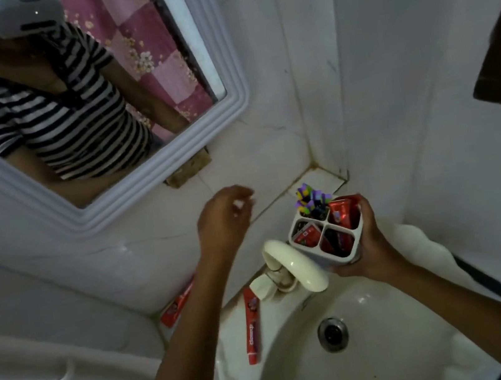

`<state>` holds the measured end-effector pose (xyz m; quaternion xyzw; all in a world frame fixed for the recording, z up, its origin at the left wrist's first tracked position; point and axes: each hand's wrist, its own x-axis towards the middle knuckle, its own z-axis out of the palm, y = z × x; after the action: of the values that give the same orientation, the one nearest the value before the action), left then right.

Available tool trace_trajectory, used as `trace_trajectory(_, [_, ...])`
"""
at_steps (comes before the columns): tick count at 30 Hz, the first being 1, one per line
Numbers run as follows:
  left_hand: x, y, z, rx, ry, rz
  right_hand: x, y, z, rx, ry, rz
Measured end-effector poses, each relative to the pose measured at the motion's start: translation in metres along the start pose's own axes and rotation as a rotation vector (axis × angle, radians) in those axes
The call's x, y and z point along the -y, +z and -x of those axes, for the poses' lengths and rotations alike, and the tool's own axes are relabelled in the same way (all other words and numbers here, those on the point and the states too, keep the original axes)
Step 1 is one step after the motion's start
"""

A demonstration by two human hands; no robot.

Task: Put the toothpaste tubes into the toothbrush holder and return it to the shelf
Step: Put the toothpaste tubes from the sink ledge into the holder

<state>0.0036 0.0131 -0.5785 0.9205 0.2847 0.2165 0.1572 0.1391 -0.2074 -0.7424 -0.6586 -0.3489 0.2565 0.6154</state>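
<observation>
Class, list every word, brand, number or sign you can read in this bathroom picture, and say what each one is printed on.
"closeup", white letters running lengthwise: red toothpaste tube on the sink rim.
Second red tube by the wall: print blurred, unreadable.
Red tubes in the toothbrush holder: print too small to read.
No other text shows.

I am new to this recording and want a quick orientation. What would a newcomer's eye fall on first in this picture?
First, the white toothbrush holder gripped by the right hand above the sink, behind the tap, with red tubes in three compartments and purple brushes in the fourth. Next, the empty left hand raised below the mirror. Two red toothpaste tubes lie outside the holder: one on the sink rim, one against the wall.
</observation>
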Motion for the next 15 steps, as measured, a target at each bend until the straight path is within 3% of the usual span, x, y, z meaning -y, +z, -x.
trace_trajectory(2, [0.054,-0.003,0.023,0.072,-0.212,-0.144,0.006,0.001,0.001,-0.013,-0.047,0.005])
trace_trajectory(6, [0.137,0.004,0.07,0.389,-0.541,-0.422,0.007,0.001,-0.003,-0.044,-0.163,0.108])
trace_trajectory(9, [0.162,0.018,0.09,0.51,-0.555,-0.54,-0.005,-0.003,-0.007,-0.028,-0.242,0.118])
trace_trajectory(15, [0.158,0.028,0.091,0.44,-0.434,-0.444,-0.016,-0.004,-0.011,0.003,-0.239,0.061])
